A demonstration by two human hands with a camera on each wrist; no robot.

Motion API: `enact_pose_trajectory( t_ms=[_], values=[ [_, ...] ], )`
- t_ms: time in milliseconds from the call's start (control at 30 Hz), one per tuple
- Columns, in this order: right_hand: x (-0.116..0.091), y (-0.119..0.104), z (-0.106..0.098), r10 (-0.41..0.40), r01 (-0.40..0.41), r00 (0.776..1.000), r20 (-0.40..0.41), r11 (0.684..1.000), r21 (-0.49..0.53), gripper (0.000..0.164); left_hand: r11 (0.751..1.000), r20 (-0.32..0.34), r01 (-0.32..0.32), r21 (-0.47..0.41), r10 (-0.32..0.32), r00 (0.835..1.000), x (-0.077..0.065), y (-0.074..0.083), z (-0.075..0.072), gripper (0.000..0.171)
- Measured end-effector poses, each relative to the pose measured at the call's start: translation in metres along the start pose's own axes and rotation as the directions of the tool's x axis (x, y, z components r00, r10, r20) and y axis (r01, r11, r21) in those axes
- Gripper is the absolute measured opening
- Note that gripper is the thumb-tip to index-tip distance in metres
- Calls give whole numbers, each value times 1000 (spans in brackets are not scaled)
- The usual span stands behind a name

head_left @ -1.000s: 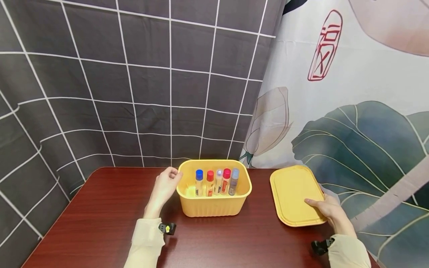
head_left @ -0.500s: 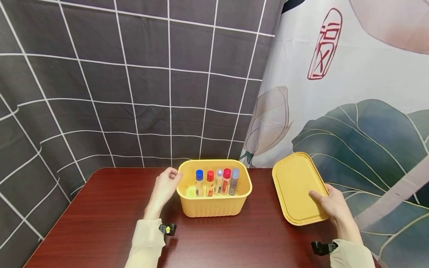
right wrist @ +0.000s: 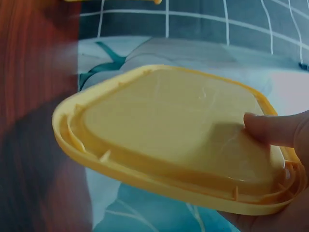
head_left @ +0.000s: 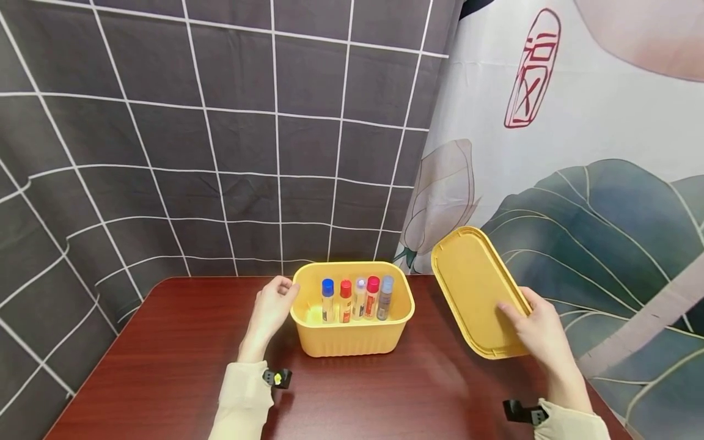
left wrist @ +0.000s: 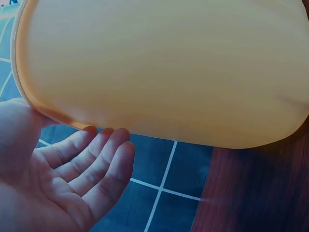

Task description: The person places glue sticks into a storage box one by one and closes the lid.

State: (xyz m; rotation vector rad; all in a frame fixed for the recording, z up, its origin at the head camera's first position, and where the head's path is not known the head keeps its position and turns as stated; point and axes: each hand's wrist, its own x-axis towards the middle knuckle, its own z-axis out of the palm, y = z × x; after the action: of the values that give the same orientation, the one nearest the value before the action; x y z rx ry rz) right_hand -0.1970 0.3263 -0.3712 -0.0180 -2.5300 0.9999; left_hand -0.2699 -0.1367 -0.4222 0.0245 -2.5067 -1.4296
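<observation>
A yellow plastic box [head_left: 352,339] stands on the table, holding several small upright tubes [head_left: 371,298] with blue, red, pinkish and pale caps. My left hand [head_left: 269,311] is at the box's left end, thumb by the rim. In the left wrist view its loosely bent fingers [left wrist: 104,169] come right up to the box wall [left wrist: 164,72]. To the right, my right hand [head_left: 544,330] grips a yellow lid [head_left: 475,293] by its right edge, thumb on the ribbed inner face. The lid is tilted up; its fingers are mostly hidden behind it in the right wrist view.
A dark red wooden table [head_left: 363,397] lies below. Behind it hangs a dark grey cloth [head_left: 236,146] with a white grid, and at the right a white cloth [head_left: 473,85] printed with leaves and flowers. Each wrist wears a small black camera.
My right hand has raised the lid from near the tabletop and tipped it up, its far end swinging a little to the left. The left hand and the box stay put.
</observation>
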Motion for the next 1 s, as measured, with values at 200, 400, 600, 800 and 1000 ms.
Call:
enact_pose_trajectory(
  t_ms=[200,400,600,800,1000],
  values=[
    [-4,-21,5,-133,121,987,-94,984,-127,22,1000,-21,-20,2,20,1000,1,-2,2,22],
    [-6,-35,14,-251,237,958,-141,965,-107,28,999,-30,-37,-4,37,999,1,-3,3,23],
    [-5,-46,23,-399,386,898,-184,917,-104,36,999,-26,-41,4,41,999,1,-4,3,23],
    [-3,-58,27,-549,531,813,-196,836,-140,38,999,-31,-48,-5,48,998,0,-1,2,22],
    [3,-67,25,-679,657,714,-171,734,-171,38,999,-27,-48,1,48,999,0,1,1,21]
  ],
)
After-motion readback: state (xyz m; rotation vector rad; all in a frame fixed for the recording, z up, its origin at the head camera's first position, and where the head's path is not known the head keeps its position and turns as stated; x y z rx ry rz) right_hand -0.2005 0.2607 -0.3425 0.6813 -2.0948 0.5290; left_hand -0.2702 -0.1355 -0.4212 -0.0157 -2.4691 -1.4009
